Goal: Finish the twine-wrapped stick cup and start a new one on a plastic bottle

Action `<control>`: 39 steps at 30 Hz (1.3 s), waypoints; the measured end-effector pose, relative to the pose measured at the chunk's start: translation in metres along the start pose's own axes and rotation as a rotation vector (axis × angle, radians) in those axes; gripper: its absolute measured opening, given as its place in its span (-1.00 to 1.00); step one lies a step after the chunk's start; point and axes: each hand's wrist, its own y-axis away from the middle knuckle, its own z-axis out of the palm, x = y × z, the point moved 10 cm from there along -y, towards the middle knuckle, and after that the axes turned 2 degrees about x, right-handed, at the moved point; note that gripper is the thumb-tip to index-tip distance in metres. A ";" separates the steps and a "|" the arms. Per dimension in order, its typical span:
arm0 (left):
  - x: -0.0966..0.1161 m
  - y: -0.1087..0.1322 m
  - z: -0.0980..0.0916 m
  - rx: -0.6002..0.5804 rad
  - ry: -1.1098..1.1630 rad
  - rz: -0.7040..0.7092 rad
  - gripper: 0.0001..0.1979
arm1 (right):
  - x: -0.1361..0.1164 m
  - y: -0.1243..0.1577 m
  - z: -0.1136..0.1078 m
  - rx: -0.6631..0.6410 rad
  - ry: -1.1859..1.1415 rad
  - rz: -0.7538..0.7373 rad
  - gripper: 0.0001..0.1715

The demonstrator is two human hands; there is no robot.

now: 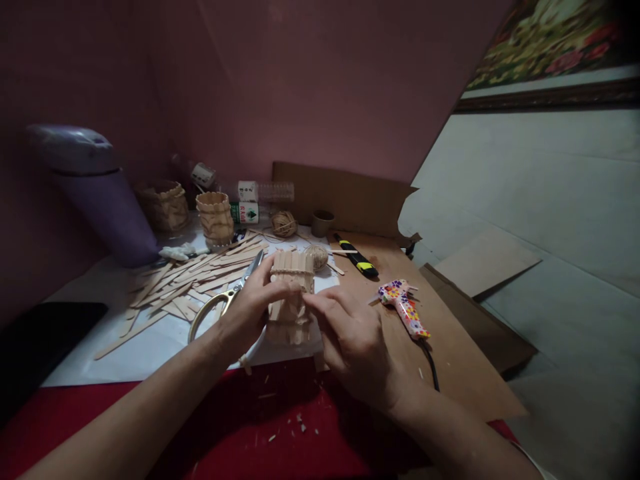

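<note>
Cylinder of sticks (289, 319), long axis pointing toward wall (300, 100), left fingers (284, 290) grasping it, right fingers (325, 305) touching, hold unclear

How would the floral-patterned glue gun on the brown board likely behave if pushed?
The floral-patterned glue gun would probably slide or pivot rather than roll, since it lies flat with a bent shape. The black cord attached at one end may drag on it. Its glossy shell looks like hard plastic, so it should stay stiff.

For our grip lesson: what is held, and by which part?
The left hand holds the wooden cup by its side, thumb across it. Whether the right hand, at the cup's front, grips anything is unclear.
</note>
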 end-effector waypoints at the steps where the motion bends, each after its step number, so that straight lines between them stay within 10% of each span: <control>1: 0.000 0.000 0.001 -0.004 0.006 -0.004 -0.59 | -0.001 0.000 0.000 -0.003 0.018 -0.010 -0.63; 39: 0.001 -0.001 0.000 0.059 -0.014 -0.015 -0.46 | 0.023 -0.004 0.002 0.050 -0.205 0.260 -0.91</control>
